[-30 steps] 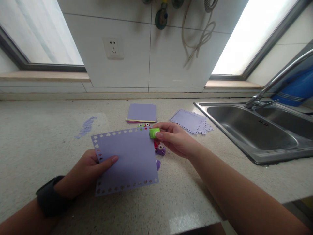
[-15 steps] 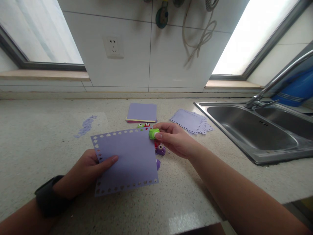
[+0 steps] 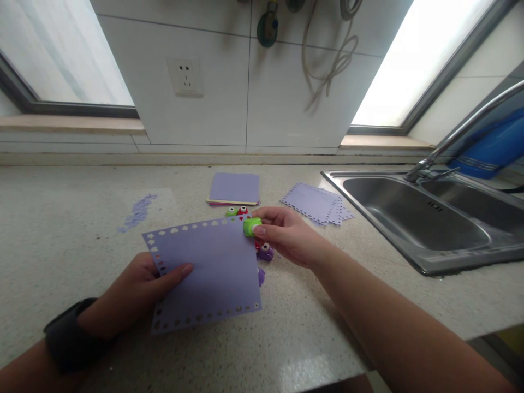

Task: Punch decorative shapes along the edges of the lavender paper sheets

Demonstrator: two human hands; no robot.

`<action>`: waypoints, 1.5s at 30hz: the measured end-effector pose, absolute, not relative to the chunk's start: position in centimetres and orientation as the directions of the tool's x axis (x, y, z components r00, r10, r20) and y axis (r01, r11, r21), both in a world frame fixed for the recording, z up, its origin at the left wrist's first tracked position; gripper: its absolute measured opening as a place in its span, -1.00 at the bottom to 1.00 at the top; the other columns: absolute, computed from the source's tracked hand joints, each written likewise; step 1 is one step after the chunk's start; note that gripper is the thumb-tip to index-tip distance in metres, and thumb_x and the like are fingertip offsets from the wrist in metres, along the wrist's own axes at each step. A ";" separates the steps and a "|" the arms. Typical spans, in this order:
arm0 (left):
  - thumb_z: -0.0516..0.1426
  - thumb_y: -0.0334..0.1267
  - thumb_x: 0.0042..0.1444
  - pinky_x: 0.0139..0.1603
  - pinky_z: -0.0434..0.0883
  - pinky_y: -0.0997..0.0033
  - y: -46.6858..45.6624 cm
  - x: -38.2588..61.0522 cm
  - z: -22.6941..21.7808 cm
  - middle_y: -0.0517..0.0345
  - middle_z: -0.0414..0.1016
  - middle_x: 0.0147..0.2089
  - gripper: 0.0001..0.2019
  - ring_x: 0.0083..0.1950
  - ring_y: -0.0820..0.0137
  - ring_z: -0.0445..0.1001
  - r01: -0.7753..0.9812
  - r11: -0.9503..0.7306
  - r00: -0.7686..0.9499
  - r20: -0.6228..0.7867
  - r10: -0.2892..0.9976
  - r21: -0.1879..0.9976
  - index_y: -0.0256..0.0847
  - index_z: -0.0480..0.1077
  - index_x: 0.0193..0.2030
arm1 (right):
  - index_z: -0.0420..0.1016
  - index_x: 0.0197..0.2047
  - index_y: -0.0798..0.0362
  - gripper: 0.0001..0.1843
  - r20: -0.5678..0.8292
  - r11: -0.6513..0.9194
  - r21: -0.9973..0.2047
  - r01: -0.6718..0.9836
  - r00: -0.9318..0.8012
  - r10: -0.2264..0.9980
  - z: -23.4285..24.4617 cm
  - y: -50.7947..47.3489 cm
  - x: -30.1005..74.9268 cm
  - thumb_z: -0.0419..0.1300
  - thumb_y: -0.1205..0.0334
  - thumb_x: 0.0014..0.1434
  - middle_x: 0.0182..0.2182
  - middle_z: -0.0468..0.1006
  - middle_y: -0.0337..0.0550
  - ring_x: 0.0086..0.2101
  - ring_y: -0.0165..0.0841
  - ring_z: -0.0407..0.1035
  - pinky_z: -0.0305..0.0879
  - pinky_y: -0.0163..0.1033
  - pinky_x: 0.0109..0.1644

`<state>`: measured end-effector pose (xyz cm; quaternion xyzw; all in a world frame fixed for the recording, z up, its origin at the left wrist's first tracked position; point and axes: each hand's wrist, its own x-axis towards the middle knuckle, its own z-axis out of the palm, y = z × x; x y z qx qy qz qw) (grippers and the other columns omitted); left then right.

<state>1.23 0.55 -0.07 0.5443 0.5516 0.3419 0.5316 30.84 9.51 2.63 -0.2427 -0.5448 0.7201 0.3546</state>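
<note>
My left hand (image 3: 151,286) grips a sheet of purple paper (image 3: 213,267) by its left side, thumb on top and fingers underneath. Small shaped holes run along the paper's top, left and bottom edges. A green craft punch (image 3: 251,226) sits on the right edge near the upper corner, pinched between the thumb and fingers of my right hand (image 3: 282,234). Behind and beside the sheet are more craft punches: a green one (image 3: 231,211), a red one (image 3: 243,210) and a purple one (image 3: 266,251). Another purple punch (image 3: 261,277) is partly covered by the paper.
A stack of coloured paper (image 3: 234,188) lies at the back of the counter. To its right are several hole-edged purple sheets (image 3: 313,203). Purple paper scraps (image 3: 139,213) are heaped at left. A steel sink (image 3: 413,218) with a faucet (image 3: 446,136) is at right.
The paper, both hands and the green punch appear slightly farther left, along with the whole view. The punch remains on the paper's right edge, a little lower.
</note>
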 end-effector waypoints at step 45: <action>0.33 0.08 0.18 -0.27 0.66 0.39 0.6 1.3 0.3 0.15 0.77 -0.26 -0.74 -0.26 0.20 0.70 0.269 0.174 0.148 -0.219 0.964 0.947 0.00 0.71 -0.16 | 0.39 -0.42 0.04 -0.53 0.028 -0.191 -0.932 -0.309 -0.585 0.811 3.1 7.3 29.3 0.62 0.32 -0.26 -0.59 0.48 -0.39 -0.60 -0.54 0.31 0.25 -0.45 -0.56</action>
